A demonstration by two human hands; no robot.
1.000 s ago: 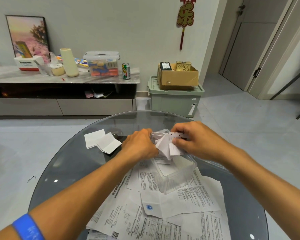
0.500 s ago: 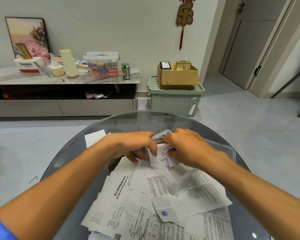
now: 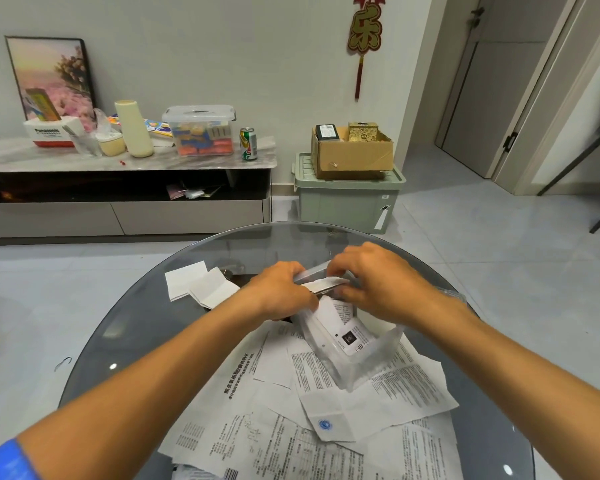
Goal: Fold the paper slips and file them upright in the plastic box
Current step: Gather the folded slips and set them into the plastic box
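Glass table (image 3: 142,306) strewn with paper slips (image 3: 326,393) — left hand (image 3: 281,292) and right hand (image 3: 378,282) together, gripping the tilted plastic box (image 3: 357,355).

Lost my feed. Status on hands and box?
Left hand and right hand both grip folded slips at plastic box mouth. Box tilted on loose papers. Nothing blocking.

Even, moderately bright indoor light with soft, faint shadows. Small ceiling-light reflections dot the glass table (image 3: 125,327). Wide-angle distortion bends the frame edges; focus is mostly sharp.
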